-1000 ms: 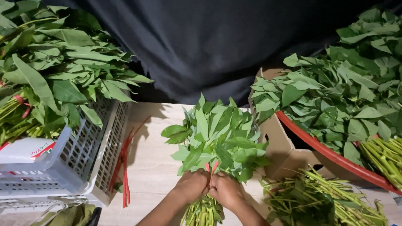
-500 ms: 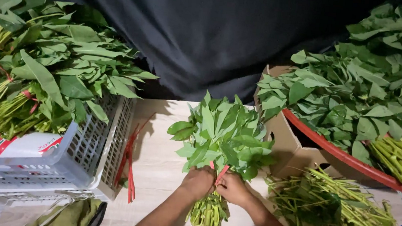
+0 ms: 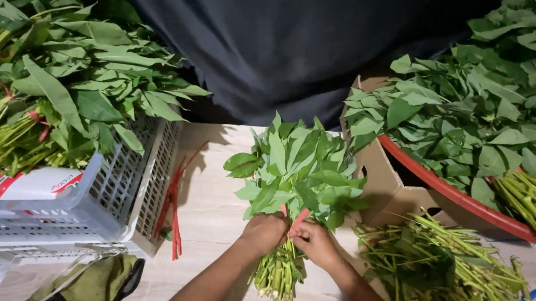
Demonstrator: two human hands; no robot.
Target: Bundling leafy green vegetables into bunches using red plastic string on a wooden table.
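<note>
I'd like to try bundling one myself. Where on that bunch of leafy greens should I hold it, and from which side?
Probably at the bare stems just below the leaves, where the left hand and right hand clasp the bunch of greens now. There the stalks gather narrow and firm, while the leaves fan wide beyond. Come from the cut-stem end, one hand on each side.

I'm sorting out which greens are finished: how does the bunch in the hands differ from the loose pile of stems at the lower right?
The bunch is gathered, gripped by the left hand and right hand, and leafy on top. The stem pile lies scattered, untouched, mostly bare stalks. Both are green and rest on the pale wooden table.
</note>
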